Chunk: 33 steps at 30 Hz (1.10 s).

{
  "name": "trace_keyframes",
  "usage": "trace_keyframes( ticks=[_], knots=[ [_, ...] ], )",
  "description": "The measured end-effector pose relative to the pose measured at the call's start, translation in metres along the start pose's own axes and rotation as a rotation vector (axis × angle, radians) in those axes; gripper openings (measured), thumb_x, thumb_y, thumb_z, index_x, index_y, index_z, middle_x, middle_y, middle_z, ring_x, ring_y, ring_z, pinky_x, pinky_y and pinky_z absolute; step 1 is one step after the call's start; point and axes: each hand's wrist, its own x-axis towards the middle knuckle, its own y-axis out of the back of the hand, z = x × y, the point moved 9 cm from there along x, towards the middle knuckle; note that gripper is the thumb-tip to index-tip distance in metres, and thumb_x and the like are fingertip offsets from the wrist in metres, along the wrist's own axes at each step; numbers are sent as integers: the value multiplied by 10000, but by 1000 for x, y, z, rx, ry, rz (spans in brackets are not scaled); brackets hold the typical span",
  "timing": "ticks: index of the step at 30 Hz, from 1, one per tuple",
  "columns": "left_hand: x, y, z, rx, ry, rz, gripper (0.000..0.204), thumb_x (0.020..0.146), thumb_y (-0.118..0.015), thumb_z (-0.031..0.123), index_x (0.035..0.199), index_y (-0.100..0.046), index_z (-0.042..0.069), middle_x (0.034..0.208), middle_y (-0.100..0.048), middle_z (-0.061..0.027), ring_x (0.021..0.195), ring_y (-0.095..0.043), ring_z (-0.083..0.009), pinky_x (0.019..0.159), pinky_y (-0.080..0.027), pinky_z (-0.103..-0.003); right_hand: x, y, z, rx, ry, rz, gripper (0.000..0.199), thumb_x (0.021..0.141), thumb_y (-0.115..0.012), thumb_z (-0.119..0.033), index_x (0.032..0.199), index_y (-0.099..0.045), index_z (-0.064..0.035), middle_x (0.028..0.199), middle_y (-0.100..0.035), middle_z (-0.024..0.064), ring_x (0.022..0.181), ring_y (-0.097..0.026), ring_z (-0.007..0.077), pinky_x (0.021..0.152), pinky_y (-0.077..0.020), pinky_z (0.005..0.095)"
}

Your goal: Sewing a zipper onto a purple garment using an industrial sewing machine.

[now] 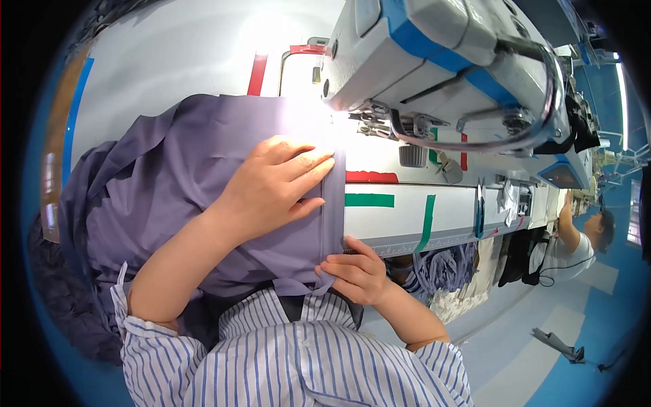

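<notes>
A large piece of purple fabric (203, 156) lies across the sewing table, its right edge running under the lit needle area of the sewing machine (413, 68). My left hand (271, 183) rests flat on the cloth, fingers stretched toward the folded seam along that edge, a little short of the presser foot. Nearer my body, my right hand (356, 275) pinches the same edge between thumb and fingers, where a narrow strip of it curls over. Glare from the machine lamp hides the needle and the foot.
Red tape (371, 177) and green tape (369, 200) mark the table right of the fabric. Blue-handled snips (480, 210) lie farther right. Bundled striped cloth (444, 271) hangs below the table edge. A co-worker (576, 237) sits at the far right. Dark fabric (61, 292) hangs at left.
</notes>
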Motion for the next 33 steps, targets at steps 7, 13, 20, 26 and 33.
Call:
trace_keyframes(
  ticks=[7, 13, 20, 26, 33],
  knots=[
    [4, -3, -6, 1, 1, 13, 533, 744, -734, 198, 1244, -586, 88, 1278, -579, -41, 1208, -503, -231, 1033, -397, -431, 6, 2, 6, -1, -11, -10, 123, 687, -786, -85, 773, -706, -123, 961, -688, -7, 906, -656, 155, 942, -520, 429],
    [9, -1, -8, 25, -4, 28, 554, 722, -739, 217, 1239, -589, 84, 1283, -570, -50, 1214, -497, -247, 1027, -405, -438, 11, 6, 13, 16, -29, -4, 119, 692, -788, -98, 773, -704, -122, 971, -690, -2, 917, -660, 158, 937, -524, 420],
    [-1, 0, 6, 39, -37, -13, 601, 693, -761, 295, 1235, -595, 94, 1284, -570, -45, 1219, -492, -247, 1032, -397, -462, 15, 7, 16, 39, -50, 6, 117, 687, -792, -110, 758, -699, -116, 983, -693, 5, 932, -662, 166, 943, -521, 422],
    [3, 0, -2, 4, -49, -29, 607, 691, -762, 288, 1246, -595, 106, 1298, -562, -32, 1225, -490, -242, 1037, -394, -454, 18, 8, 19, 88, -56, -4, 125, 666, -759, -88, 754, -672, -67, 998, -683, 35, 955, -663, 197, 956, -512, 442],
    [8, -2, -10, 13, -26, -31, 605, 698, -759, 281, 1253, -592, 108, 1310, -554, -30, 1213, -495, -242, 1038, -390, -443, 30, 9, 27, 64, -62, -45, 114, 662, -779, -119, 710, -678, -98, 970, -698, 17, 917, -670, 172, 928, -523, 402]
  ],
)
